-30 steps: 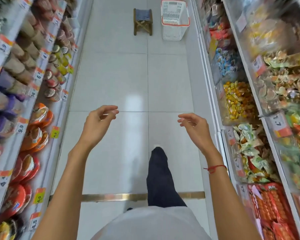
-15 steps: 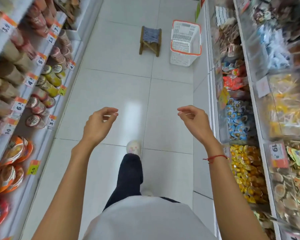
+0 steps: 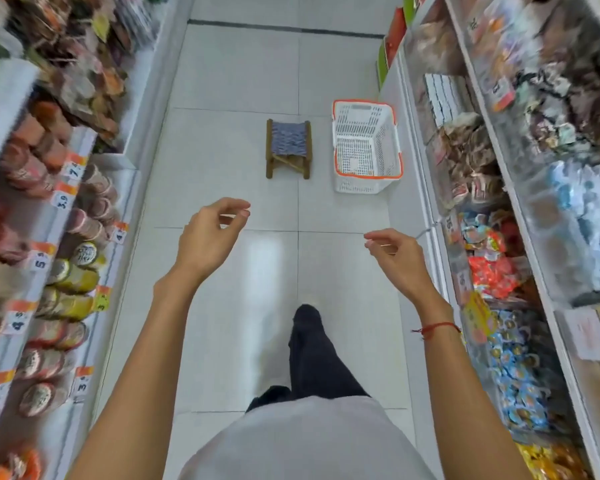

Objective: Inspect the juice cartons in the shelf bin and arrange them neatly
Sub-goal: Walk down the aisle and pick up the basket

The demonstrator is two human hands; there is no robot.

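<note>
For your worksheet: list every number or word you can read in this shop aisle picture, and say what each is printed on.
"3.9": white and orange price tag on the left shelf edge.
"4.5": price tag lower on that shelf edge.
Price tags and packet print on the right shelves: too blurred to read.
White plastic basket: no text.

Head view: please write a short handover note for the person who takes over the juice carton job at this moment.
Left hand: fingers loosely curled, holds nothing.
Right hand: the same, holds nothing.
Place: in the aisle, mid-step; a stool and a white basket stand on the floor ahead.
Juice cartons: none recognisable in this view; the shelves are blurred.
Done: nothing visible.
Left: find the bin, inspect the cartons, arrange them.
</note>
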